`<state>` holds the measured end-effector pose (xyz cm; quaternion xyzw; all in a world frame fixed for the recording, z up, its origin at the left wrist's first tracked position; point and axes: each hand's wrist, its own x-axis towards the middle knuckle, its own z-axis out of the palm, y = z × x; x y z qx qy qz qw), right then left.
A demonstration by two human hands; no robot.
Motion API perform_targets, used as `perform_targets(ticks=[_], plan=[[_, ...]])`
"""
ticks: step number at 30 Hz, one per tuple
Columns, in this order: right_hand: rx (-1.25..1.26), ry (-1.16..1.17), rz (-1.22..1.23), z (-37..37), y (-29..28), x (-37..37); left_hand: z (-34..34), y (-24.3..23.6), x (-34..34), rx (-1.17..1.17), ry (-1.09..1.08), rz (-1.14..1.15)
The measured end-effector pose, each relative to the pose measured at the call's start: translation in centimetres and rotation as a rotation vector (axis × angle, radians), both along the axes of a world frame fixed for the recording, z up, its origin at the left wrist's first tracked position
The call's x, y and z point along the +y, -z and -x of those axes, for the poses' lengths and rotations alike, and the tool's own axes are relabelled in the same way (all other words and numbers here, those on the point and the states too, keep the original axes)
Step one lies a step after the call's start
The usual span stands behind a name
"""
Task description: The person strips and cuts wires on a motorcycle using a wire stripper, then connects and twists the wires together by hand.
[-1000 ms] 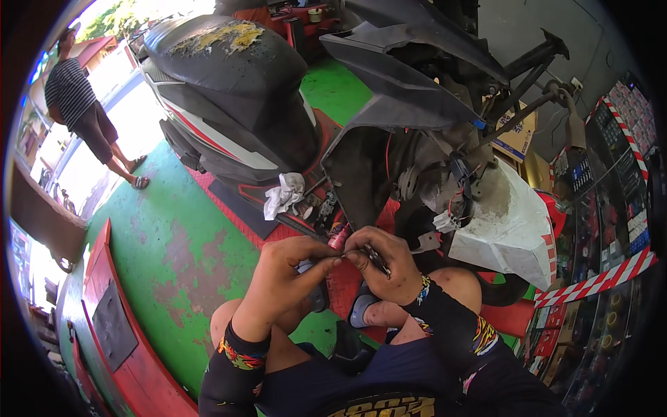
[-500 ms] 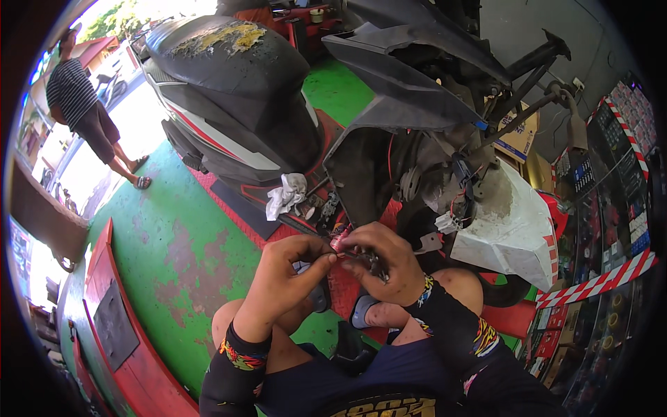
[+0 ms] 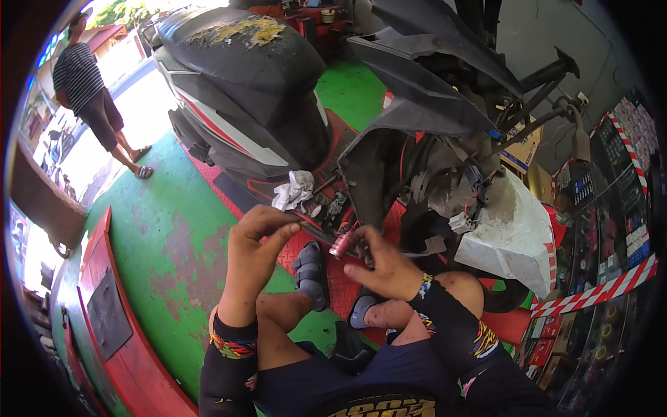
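At right hand (image 3: 381, 267): small red cylinder (image 3: 341, 244), glossy, metallic-looking. Beyond left hand (image 3: 256, 240): crumpled white matt wad (image 3: 294, 189), cloth or paper; farther, broad black seat (image 3: 240, 66), rough, peeling.

The small cylinder (image 3: 340, 245) is pinkish red, and the dark sleeves (image 3: 226, 372) carry red, yellow and blue patterned bands. The black seat (image 3: 243, 59) has yellow patches, the white side panel (image 3: 267, 156) a red stripe. The green floor (image 3: 149, 208) has brownish blotches; the edging tape (image 3: 597, 287) is striped red and white.
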<state>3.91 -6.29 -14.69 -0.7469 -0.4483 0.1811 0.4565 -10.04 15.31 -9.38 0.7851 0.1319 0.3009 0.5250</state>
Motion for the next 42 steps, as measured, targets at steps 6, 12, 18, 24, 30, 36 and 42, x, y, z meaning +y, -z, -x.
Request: perform_targets(ticks=[6, 12, 18, 24, 30, 36, 42], plan=[[-0.058, -0.137, 0.359, 2.1, 5.7, 3.4, 0.7, 0.6, 1.8, 0.021, -0.105, 0.108], [-0.354, 0.074, 0.336, 1.3, 8.2, 8.6, 1.2, 1.2, 2.4, 0.074, -0.067, 0.194], [-0.631, 0.304, 0.308, -0.6, 9.5, 13.4, 1.9, 1.2, 2.9, 0.108, -0.015, 0.246], [-0.615, 0.399, 0.337, -3.8, 12.2, 13.2, 1.6, 1.5, 3.0, 0.088, 0.102, 0.366], [-0.544, 0.278, 0.087, -2.2, 9.9, 12.3, 1.6, 0.5, 2.4, 0.063, 0.15, 0.537], [0.588, -0.052, -0.433, 2.1, -0.7, 8.1, 1.3, 0.3, 1.6, 0.17, 0.207, 0.572], [0.811, -0.043, -0.336, 2.7, -3.7, 4.1, 0.2, -0.6, -0.9, 0.194, 0.328, 0.475]])
